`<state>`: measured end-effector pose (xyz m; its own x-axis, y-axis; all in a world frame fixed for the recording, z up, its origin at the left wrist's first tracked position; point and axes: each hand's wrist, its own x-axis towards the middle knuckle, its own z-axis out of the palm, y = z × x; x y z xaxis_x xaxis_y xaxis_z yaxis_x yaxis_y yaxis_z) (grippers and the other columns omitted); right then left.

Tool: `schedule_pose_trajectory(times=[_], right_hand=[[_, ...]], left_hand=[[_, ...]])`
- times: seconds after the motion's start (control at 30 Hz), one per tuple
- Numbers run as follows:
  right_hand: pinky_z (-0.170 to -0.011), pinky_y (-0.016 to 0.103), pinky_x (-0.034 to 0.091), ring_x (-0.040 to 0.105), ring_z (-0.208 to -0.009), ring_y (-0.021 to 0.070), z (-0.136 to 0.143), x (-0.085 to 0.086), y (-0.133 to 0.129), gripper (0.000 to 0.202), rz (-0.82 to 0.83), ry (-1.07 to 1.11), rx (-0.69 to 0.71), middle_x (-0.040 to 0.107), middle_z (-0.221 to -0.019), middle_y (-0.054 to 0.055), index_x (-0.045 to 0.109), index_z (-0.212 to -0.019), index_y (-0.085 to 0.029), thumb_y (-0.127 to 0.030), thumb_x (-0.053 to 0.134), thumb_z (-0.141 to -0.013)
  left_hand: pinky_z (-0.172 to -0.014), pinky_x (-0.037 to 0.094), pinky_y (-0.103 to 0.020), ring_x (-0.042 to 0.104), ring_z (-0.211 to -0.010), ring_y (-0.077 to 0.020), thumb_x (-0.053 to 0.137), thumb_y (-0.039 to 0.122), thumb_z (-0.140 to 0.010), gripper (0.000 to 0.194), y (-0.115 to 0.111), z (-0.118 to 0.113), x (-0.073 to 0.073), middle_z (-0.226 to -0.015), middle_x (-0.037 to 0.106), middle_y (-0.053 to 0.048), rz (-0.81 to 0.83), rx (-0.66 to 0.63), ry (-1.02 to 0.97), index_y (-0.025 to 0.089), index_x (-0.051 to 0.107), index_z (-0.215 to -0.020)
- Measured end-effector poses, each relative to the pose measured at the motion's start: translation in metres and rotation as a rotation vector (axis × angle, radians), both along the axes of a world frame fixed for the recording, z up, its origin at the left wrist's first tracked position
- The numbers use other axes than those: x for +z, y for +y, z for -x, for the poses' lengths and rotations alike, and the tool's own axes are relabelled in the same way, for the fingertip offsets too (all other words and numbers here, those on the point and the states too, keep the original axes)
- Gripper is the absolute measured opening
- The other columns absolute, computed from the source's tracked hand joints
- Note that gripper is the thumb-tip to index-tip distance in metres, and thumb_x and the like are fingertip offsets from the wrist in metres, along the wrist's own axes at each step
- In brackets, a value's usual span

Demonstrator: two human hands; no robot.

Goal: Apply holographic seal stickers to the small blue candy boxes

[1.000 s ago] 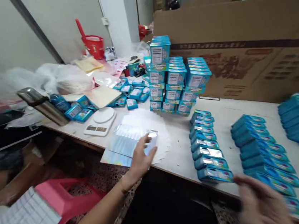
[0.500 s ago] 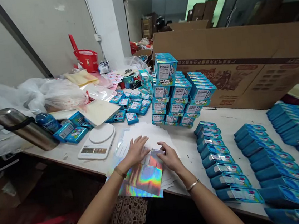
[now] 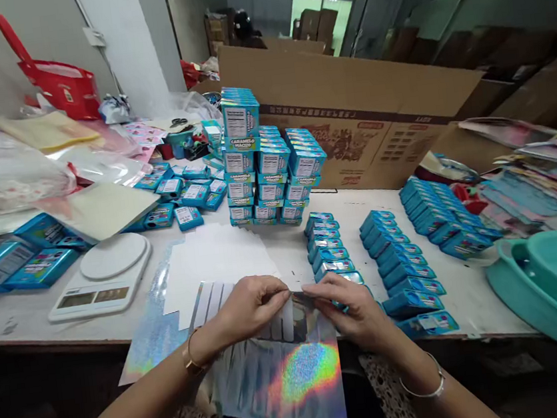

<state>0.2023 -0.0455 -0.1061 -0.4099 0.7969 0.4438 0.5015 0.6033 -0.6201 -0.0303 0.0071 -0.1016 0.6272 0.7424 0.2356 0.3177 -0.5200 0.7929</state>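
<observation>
A shiny holographic sheet (image 3: 298, 381) hangs over the table's front edge, reflecting rainbow colours. My left hand (image 3: 254, 309) pinches its top edge between thumb and fingers. Close beside it, my right hand (image 3: 347, 305) has thumb and fingers closed on the same edge, farther right. Pale strips (image 3: 213, 300) show on the sheet left of my left hand. Behind lie white paper sheets (image 3: 213, 253), with another holographic sheet (image 3: 155, 317) partly under them at the left.
A white scale (image 3: 100, 283) stands at the left. Stacked blue boxes (image 3: 271, 190) rise behind the paper. Rows of blue packs (image 3: 400, 262) stand to the right, near teal basins (image 3: 534, 294). A large cardboard box (image 3: 347, 107) spans the back.
The shiny sheet has come up off the paper pile and toward me. Both hands now grip its top edge, closer together. The view has swung to the right, showing the teal basins.
</observation>
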Motion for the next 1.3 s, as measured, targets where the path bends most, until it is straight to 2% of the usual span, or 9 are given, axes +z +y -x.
schedule_pose_trajectory(times=[0.17, 0.4, 0.6, 0.7, 0.77, 0.87, 0.97, 1.13, 1.3], right_hand=[[-0.067, 0.028, 0.054, 0.063, -0.081, 0.0169, -0.034, 0.001, -0.029, 0.039, -0.317, -0.211, -0.071, 0.066, -0.094, 0.007, 0.059, -0.135, -0.022, -0.012, 0.051, -0.098], [-0.077, 0.035, 0.057, 0.067, -0.094, 0.0221, -0.062, 0.002, -0.051, 0.034, -0.632, -0.277, -0.136, 0.070, -0.104, 0.014, 0.065, -0.124, -0.015, -0.007, 0.054, -0.093], [-0.087, 0.037, 0.058, 0.066, -0.107, 0.0226, -0.067, 0.005, -0.066, 0.037, -0.511, -0.121, -0.098, 0.068, -0.115, 0.014, 0.063, -0.126, -0.019, -0.007, 0.052, -0.093], [-0.086, 0.036, 0.059, 0.068, -0.104, 0.0223, -0.068, 0.003, -0.068, 0.046, -0.346, 0.016, -0.223, 0.070, -0.114, 0.012, 0.054, -0.139, -0.021, -0.015, 0.059, -0.094], [-0.080, 0.033, 0.060, 0.070, -0.095, 0.0204, -0.069, 0.003, -0.067, 0.040, -0.289, 0.066, -0.274, 0.073, -0.105, 0.008, 0.058, -0.134, -0.023, -0.016, 0.061, -0.094], [-0.072, 0.030, 0.057, 0.068, -0.084, 0.0175, -0.070, 0.004, -0.066, 0.034, -0.350, 0.055, -0.263, 0.073, -0.094, 0.005, 0.065, -0.124, -0.024, -0.009, 0.058, -0.094], [-0.069, 0.031, 0.056, 0.065, -0.080, 0.0180, -0.074, 0.006, -0.067, 0.045, -0.480, -0.038, -0.239, 0.072, -0.093, 0.007, 0.061, -0.131, -0.023, -0.002, 0.056, -0.092], [-0.076, 0.036, 0.058, 0.067, -0.090, 0.0214, -0.082, 0.007, -0.067, 0.048, -0.638, -0.204, -0.205, 0.073, -0.100, 0.012, 0.059, -0.133, -0.019, -0.001, 0.057, -0.089], [-0.079, 0.037, 0.060, 0.068, -0.097, 0.0221, -0.082, 0.010, -0.063, 0.037, -0.648, -0.242, -0.206, 0.072, -0.104, 0.013, 0.063, -0.123, -0.020, -0.005, 0.054, -0.090]], left_hand=[[-0.064, 0.037, -0.025, 0.052, -0.061, -0.0110, 0.049, 0.022, -0.094, 0.030, -0.012, -0.032, 0.017, -0.063, 0.062, 0.001, -0.106, -0.069, 0.059, 0.016, 0.062, -0.067], [-0.062, 0.033, -0.025, 0.049, -0.061, -0.0105, 0.045, 0.021, -0.095, 0.031, -0.027, -0.062, 0.041, -0.062, 0.058, 0.002, -0.123, -0.173, 0.152, 0.017, 0.055, -0.066], [-0.062, 0.032, -0.026, 0.047, -0.060, -0.0109, 0.045, 0.017, -0.092, 0.031, -0.040, -0.075, 0.044, -0.061, 0.056, 0.002, -0.225, -0.108, 0.244, 0.017, 0.051, -0.062], [-0.065, 0.035, -0.028, 0.048, -0.061, -0.0117, 0.045, 0.018, -0.093, 0.029, -0.044, -0.077, 0.043, -0.063, 0.058, 0.002, -0.300, -0.064, 0.260, 0.017, 0.054, -0.065], [-0.067, 0.036, -0.029, 0.050, -0.062, -0.0121, 0.045, 0.020, -0.094, 0.030, -0.045, -0.078, 0.044, -0.064, 0.059, 0.001, -0.308, -0.055, 0.260, 0.017, 0.055, -0.066], [-0.066, 0.036, -0.028, 0.049, -0.061, -0.0115, 0.044, 0.019, -0.094, 0.030, -0.046, -0.079, 0.047, -0.063, 0.057, 0.002, -0.276, -0.048, 0.256, 0.017, 0.053, -0.065], [-0.061, 0.032, -0.027, 0.044, -0.057, -0.0101, 0.044, 0.018, -0.093, 0.033, -0.045, -0.081, 0.049, -0.058, 0.049, 0.004, -0.229, -0.052, 0.239, 0.018, 0.046, -0.060], [-0.058, 0.029, -0.027, 0.043, -0.056, -0.0102, 0.042, 0.018, -0.092, 0.033, -0.043, -0.081, 0.050, -0.056, 0.050, 0.003, -0.193, -0.076, 0.232, 0.018, 0.046, -0.059], [-0.058, 0.029, -0.027, 0.043, -0.056, -0.0104, 0.041, 0.018, -0.093, 0.034, -0.042, -0.080, 0.049, -0.057, 0.051, 0.003, -0.221, -0.094, 0.230, 0.018, 0.047, -0.060]])
